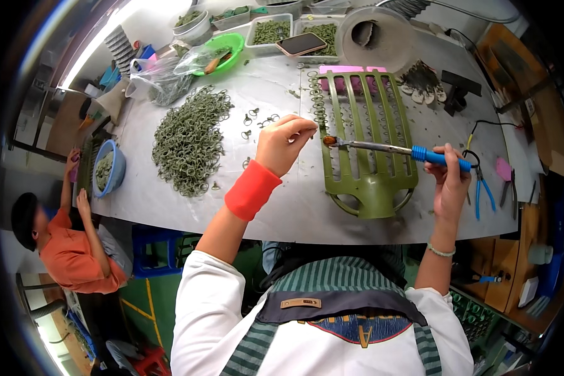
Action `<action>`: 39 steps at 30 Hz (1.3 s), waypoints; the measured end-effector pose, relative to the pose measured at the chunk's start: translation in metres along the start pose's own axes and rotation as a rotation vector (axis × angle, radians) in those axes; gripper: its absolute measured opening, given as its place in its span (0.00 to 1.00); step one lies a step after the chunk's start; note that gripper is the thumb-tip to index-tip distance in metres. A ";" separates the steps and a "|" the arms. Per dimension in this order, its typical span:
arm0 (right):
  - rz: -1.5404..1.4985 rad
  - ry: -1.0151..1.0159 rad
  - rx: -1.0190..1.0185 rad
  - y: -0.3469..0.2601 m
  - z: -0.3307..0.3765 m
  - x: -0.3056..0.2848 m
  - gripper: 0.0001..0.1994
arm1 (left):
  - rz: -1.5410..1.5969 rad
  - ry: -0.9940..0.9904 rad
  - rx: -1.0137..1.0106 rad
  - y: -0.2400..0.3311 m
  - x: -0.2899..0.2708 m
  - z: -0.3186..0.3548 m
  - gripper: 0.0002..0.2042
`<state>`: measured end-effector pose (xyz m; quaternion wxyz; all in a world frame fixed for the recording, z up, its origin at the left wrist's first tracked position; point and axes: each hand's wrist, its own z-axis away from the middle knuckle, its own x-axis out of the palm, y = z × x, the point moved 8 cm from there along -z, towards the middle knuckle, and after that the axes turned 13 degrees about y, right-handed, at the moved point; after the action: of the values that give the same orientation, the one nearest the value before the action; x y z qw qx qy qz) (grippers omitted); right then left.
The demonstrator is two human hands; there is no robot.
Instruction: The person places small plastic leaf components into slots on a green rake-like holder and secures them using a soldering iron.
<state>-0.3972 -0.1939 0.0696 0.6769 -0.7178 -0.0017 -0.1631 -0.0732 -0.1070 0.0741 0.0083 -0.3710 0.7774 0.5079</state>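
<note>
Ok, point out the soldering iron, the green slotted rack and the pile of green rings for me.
soldering iron (pixel 442 157), head view, on its blue handle in the right hand.
green slotted rack (pixel 371 182), head view, on its lower solid part.
pile of green rings (pixel 188 141), head view, on the heap's middle.

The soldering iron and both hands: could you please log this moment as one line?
left hand: pinches small part | right hand: holds soldering iron, tip at part | green rack beneath
</note>
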 end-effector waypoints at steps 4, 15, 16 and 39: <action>-0.051 -0.011 0.019 0.006 -0.001 0.006 0.12 | -0.314 0.121 0.414 0.022 0.012 -0.007 0.07; -0.071 0.000 -0.005 -0.002 -0.002 0.005 0.11 | -0.354 0.144 0.469 0.008 0.022 -0.004 0.08; -0.063 -0.011 -0.019 -0.005 -0.002 0.004 0.11 | -0.345 0.150 0.470 0.007 0.019 -0.002 0.08; 0.017 0.007 -0.018 -0.020 0.007 -0.009 0.12 | 0.180 0.040 -0.339 -0.069 -0.029 -0.008 0.08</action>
<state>-0.4081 -0.1832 0.0868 0.6719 -0.7231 0.0082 -0.1602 -0.0088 -0.1110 0.0356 -0.1150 -0.3060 0.7108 0.6228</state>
